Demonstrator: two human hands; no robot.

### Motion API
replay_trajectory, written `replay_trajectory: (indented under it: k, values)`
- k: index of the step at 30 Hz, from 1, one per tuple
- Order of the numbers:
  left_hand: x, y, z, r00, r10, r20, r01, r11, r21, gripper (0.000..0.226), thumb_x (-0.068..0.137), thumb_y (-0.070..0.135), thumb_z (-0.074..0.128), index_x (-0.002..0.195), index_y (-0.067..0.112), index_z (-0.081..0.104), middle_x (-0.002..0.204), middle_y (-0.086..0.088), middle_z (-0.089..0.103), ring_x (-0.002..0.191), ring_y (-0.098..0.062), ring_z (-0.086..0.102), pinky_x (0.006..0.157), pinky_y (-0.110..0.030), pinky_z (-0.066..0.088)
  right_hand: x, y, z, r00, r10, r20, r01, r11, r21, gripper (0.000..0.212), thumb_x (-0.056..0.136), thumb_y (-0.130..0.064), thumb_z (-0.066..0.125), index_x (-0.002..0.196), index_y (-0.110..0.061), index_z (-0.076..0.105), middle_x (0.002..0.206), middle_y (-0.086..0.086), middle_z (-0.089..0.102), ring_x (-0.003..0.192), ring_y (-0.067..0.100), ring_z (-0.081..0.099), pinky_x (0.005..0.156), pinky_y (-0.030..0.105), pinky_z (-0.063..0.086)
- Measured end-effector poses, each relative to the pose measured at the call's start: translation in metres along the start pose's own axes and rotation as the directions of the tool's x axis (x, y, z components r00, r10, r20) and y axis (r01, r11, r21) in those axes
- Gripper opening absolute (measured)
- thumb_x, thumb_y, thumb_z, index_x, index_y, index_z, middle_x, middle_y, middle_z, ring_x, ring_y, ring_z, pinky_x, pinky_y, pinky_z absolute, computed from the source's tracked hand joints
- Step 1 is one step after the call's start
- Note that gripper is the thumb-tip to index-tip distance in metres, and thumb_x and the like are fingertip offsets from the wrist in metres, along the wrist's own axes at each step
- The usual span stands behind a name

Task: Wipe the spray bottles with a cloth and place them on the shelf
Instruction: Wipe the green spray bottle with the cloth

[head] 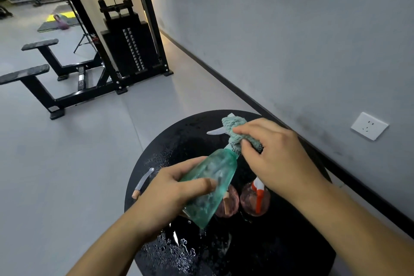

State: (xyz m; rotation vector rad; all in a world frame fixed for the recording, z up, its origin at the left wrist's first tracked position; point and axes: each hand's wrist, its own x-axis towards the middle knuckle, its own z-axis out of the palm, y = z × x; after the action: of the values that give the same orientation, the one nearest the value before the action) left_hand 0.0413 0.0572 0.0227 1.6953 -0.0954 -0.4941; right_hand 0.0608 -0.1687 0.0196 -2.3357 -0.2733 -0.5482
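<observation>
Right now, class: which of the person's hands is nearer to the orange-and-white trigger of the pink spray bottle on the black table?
Right. The right hand hovers just above the trigger, gripping the cloth. The left hand sits farther left, beyond the green bottle it holds.

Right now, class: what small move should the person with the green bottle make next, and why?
Probably slide the cloth from the spray head down onto the green bottle: the right hand bunches it at the top only, while the left hand grips the body.

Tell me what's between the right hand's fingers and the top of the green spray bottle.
In the head view, a teal cloth is bunched between the right hand and the green spray bottle top.
</observation>
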Motion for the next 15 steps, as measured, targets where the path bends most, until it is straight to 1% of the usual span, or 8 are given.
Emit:
replay_trajectory:
  k: [2, 5, 7, 9, 11, 13, 14, 15]
  values:
    - [-0.0003, -0.0004, 0.0018, 1.000, -0.009, 0.013, 0.009, 1.000, 0.025, 0.040, 0.087, 0.009, 0.080, 0.118, 0.035, 0.079, 0.107, -0.005, 0.082, 0.093, -0.027, 0.080, 0.074, -0.025, 0.061, 0.0015, 0.0017, -0.0002, 0.999, 0.002, -0.032, -0.002, 1.000, 0.002, 0.031, 0.093, -0.004, 0.066, 0.118, -0.020, 0.077, 0.114, -0.012, 0.069, 0.104, -0.001, 0.062, 0.095, 0.003, 0.041]
    - [-0.0016, 0.0017, 0.0049, 0.999, -0.021, 0.044, 0.018, 0.998, 0.059, 0.043, 0.080, 0.017, 0.084, 0.115, 0.040, 0.079, 0.109, -0.002, 0.082, 0.098, -0.025, 0.079, 0.082, -0.026, 0.063, 0.0038, 0.0011, -0.0018, 0.995, 0.001, -0.098, 0.000, 1.000, 0.009, 0.031, 0.093, -0.003, 0.067, 0.119, -0.018, 0.077, 0.115, -0.009, 0.069, 0.104, 0.000, 0.062, 0.095, 0.000, 0.038]
    - [-0.0020, 0.0029, 0.0038, 0.999, -0.017, 0.028, 0.014, 0.997, 0.072, 0.043, 0.083, 0.011, 0.086, 0.115, 0.038, 0.080, 0.107, 0.000, 0.083, 0.095, -0.022, 0.080, 0.079, -0.024, 0.062, 0.0034, 0.0003, -0.0024, 0.997, 0.009, -0.082, -0.010, 1.000, -0.002, 0.031, 0.092, -0.004, 0.067, 0.117, -0.018, 0.077, 0.114, -0.011, 0.069, 0.102, -0.001, 0.061, 0.093, -0.001, 0.038]
    - [-0.0019, 0.0021, 0.0024, 1.000, -0.018, 0.004, 0.017, 0.997, 0.071, 0.042, 0.086, 0.007, 0.080, 0.118, 0.034, 0.078, 0.103, 0.000, 0.083, 0.089, -0.019, 0.081, 0.072, -0.020, 0.060, 0.0042, 0.0014, -0.0042, 0.998, 0.058, -0.034, -0.059, 0.998, -0.016, 0.031, 0.090, -0.006, 0.065, 0.115, -0.020, 0.077, 0.112, -0.013, 0.068, 0.100, -0.001, 0.060, 0.089, -0.001, 0.040]
    - [-0.0015, 0.0009, 0.0031, 0.999, -0.029, -0.018, 0.030, 0.998, 0.062, 0.044, 0.086, 0.007, 0.082, 0.122, 0.032, 0.076, 0.103, 0.001, 0.083, 0.087, -0.017, 0.080, 0.070, -0.018, 0.058, 0.0050, 0.0023, -0.0058, 0.995, 0.100, 0.016, -0.100, 0.994, -0.043, 0.031, 0.090, -0.009, 0.063, 0.113, -0.023, 0.077, 0.110, -0.016, 0.066, 0.098, 0.000, 0.060, 0.088, 0.005, 0.045]
    - [-0.0007, 0.0012, 0.0038, 0.999, -0.033, -0.032, 0.035, 0.998, 0.059, 0.049, 0.081, 0.014, 0.087, 0.126, 0.031, 0.075, 0.105, 0.001, 0.083, 0.089, -0.017, 0.080, 0.071, -0.018, 0.057, 0.0055, 0.0009, -0.0055, 0.993, 0.112, 0.042, -0.109, 0.992, -0.070, 0.030, 0.090, -0.012, 0.063, 0.113, -0.025, 0.076, 0.109, -0.017, 0.065, 0.097, 0.001, 0.060, 0.089, 0.013, 0.049]
    - [0.0002, 0.0011, 0.0036, 0.999, -0.030, -0.035, 0.032, 0.998, 0.061, 0.049, 0.081, 0.013, 0.087, 0.126, 0.030, 0.075, 0.106, 0.001, 0.083, 0.089, -0.017, 0.080, 0.071, -0.018, 0.057, 0.0058, 0.0000, -0.0050, 0.993, 0.109, 0.039, -0.106, 0.992, -0.070, 0.030, 0.090, -0.012, 0.064, 0.114, -0.025, 0.076, 0.109, -0.016, 0.065, 0.098, 0.001, 0.060, 0.089, 0.012, 0.048]
    - [0.0008, 0.0015, 0.0040, 0.999, -0.026, -0.035, 0.028, 0.997, 0.065, 0.047, 0.084, 0.010, 0.086, 0.125, 0.029, 0.075, 0.105, 0.001, 0.083, 0.088, -0.016, 0.080, 0.071, -0.017, 0.057, 0.0059, -0.0003, -0.0048, 0.995, 0.102, 0.022, -0.101, 0.993, -0.058, 0.030, 0.091, -0.011, 0.064, 0.115, -0.024, 0.076, 0.111, -0.015, 0.066, 0.098, 0.001, 0.060, 0.088, 0.009, 0.046]
